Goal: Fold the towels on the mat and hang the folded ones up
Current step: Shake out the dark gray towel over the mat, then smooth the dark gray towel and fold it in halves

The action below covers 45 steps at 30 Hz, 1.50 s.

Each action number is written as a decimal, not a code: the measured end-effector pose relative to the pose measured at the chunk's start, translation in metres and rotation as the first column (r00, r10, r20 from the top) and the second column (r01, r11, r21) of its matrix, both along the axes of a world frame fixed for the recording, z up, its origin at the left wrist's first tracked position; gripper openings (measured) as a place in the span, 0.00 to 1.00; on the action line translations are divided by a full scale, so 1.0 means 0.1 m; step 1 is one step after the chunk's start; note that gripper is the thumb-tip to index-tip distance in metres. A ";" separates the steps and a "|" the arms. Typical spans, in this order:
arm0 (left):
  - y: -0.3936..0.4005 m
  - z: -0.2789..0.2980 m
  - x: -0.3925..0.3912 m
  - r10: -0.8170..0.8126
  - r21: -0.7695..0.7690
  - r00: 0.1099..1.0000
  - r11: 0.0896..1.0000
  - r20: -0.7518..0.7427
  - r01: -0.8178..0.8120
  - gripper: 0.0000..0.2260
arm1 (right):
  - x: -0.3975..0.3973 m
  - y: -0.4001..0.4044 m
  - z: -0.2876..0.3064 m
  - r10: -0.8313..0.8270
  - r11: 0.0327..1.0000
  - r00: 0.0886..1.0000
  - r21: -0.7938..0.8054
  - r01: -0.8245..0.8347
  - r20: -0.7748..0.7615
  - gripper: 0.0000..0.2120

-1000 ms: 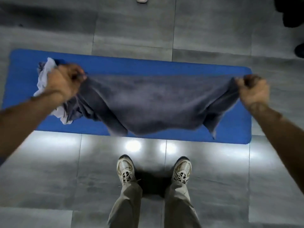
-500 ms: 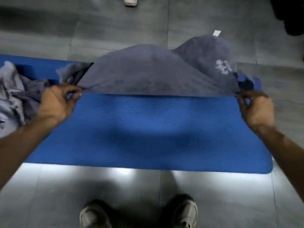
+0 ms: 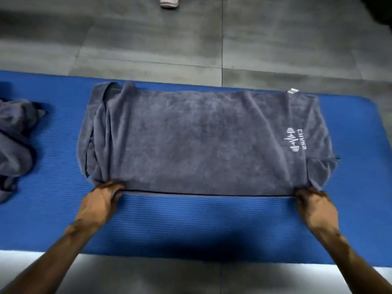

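Outstretched, left hand (image 3: pixel 99 203) and right hand (image 3: pixel 317 205) pinch the grey towel's (image 3: pixel 203 141) near corners.

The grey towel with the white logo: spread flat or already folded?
Spread, not neatly folded: the grey terry towel lies across the blue mat, left end bunched; both hands pinch its near corners.

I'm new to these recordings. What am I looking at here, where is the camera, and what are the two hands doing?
There is no machine here: a person wears a camera on the head, looking down at their own arms. A grey towel with a white logo lies spread on a blue mat on a tiled floor. The left hand and right hand each pinch a near corner of that towel, against the mat. A crumpled pile of grey towels lies at the mat's left end. At the top edge is someone else's shoe.
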<state>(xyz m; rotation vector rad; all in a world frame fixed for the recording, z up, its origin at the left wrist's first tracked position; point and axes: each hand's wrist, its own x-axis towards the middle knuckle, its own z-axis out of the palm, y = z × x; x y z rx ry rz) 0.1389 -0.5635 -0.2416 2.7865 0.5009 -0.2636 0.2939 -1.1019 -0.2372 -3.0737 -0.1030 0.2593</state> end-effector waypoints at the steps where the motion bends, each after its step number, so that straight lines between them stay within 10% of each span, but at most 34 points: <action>1: -0.02 0.01 -0.07 -0.008 0.005 1.000 1.000 -0.013 0.008 0.06 | -0.04 -0.02 0.01 -0.011 1.000 1.000 -0.022 0.010 -0.029 0.02; 13: -0.35 0.13 -0.44 -0.297 0.294 0.919 0.882 -0.260 0.368 0.18 | -0.71 -0.11 0.13 -0.010 1.000 0.970 -0.024 0.004 -0.244 0.08; 18: -0.93 0.07 -0.26 -0.555 0.179 0.832 0.816 -0.030 0.550 0.19 | -0.47 -0.31 0.14 -0.145 0.973 0.986 0.169 0.157 -0.083 0.16; 24: -1.74 -0.10 0.05 -0.679 0.079 0.731 0.734 0.073 0.674 0.17 | -0.16 -0.54 0.05 0.042 0.990 0.954 -0.113 -0.079 -0.296 0.30; 31: -1.98 -0.05 0.05 -0.625 -0.123 0.776 0.779 -0.087 0.614 0.14 | -0.36 -1.11 0.28 -0.123 0.864 0.976 -0.504 0.017 -0.179 0.14; 37: -2.16 -0.03 0.30 -0.520 -0.072 0.854 0.851 0.013 0.520 0.05 | -0.40 -0.87 0.01 0.107 0.980 0.993 -0.177 -0.096 0.053 0.17; 41: -2.25 -0.09 0.61 -0.465 0.028 0.885 0.885 0.027 0.464 0.20 | -0.50 -1.01 -0.13 -0.052 0.988 0.994 -0.147 0.038 -0.091 0.19; 45: -2.19 -0.04 0.97 -0.266 -0.050 0.928 0.964 -0.261 0.262 0.44 | -0.44 -1.13 0.02 -0.146 0.969 0.989 -0.203 0.143 -0.003 0.16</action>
